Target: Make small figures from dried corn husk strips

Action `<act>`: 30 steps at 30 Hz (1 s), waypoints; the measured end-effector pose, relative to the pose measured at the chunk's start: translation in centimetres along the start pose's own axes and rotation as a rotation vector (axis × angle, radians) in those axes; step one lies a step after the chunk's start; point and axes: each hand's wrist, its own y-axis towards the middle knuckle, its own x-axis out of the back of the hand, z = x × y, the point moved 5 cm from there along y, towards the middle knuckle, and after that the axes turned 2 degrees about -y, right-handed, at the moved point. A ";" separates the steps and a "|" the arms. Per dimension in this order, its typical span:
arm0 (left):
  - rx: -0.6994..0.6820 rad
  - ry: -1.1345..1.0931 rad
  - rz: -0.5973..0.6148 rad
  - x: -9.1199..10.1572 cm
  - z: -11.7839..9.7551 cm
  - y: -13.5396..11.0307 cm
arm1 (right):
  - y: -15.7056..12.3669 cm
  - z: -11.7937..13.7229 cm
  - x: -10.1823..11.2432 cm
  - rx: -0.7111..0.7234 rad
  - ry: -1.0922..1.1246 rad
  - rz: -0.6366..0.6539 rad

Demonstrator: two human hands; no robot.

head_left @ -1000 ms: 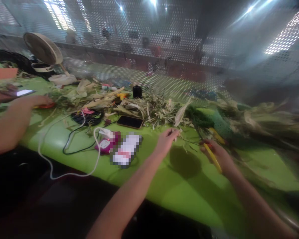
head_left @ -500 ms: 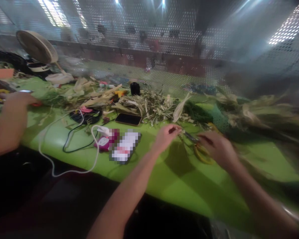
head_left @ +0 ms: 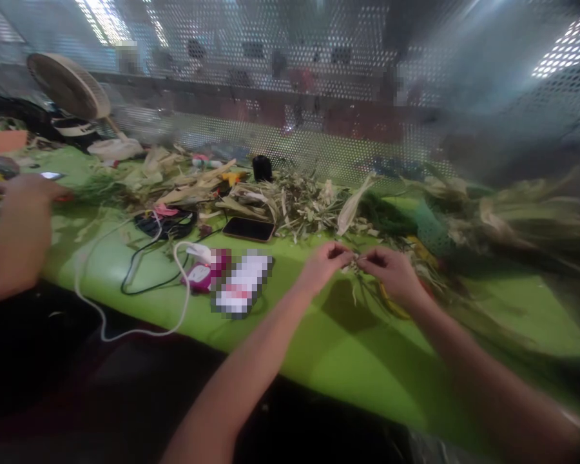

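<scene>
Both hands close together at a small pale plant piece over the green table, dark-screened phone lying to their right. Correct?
Wrong side: the dark-screened phone lies to their left, as the head view shows. Left hand and right hand are close together at a small pale plant piece over the green table.

Both bare forearms stretched forward! The left forearm [head_left: 261,357] slants up from below, left hand [head_left: 325,265] pinched, thumb to fingers. Over from the lower right comes the right forearm [head_left: 473,361], right hand [head_left: 391,272] pinching too, fingertips nearly meeting!
</scene>
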 end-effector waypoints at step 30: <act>0.006 0.120 0.081 -0.8 -0.5 -1.0 | -0.3 -0.9 0.2 -0.020 0.164 -0.030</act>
